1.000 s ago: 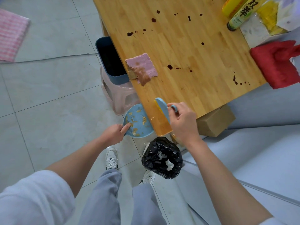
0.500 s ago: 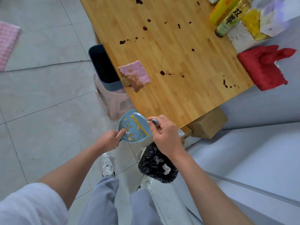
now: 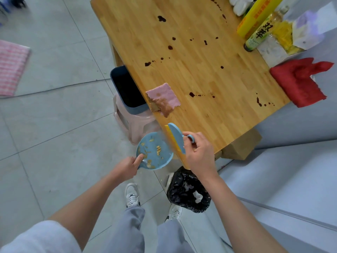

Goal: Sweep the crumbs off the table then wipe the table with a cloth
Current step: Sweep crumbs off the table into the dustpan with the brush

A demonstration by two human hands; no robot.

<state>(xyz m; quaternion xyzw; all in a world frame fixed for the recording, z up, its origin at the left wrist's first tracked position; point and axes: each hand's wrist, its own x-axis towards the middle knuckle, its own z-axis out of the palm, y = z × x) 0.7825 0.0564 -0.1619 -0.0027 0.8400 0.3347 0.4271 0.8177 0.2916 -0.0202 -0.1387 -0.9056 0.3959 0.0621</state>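
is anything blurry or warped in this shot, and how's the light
Head view: the yellow bristles of the small blue hand brush smear with motion blur, while the round blue dustpan and its crumbs look fairly sharp. Head view: wide-angle distortion bows the floor tile lines and the wooden table edges. Head view: soft, even daylight, faint shadows, mild glare on the pale surface at right.

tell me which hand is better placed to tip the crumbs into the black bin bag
Left, most likely. The left hand already grips the dustpan holding the crumbs, just off the table edge, with the black bin bag open below. The right hand is occupied gripping the brush.
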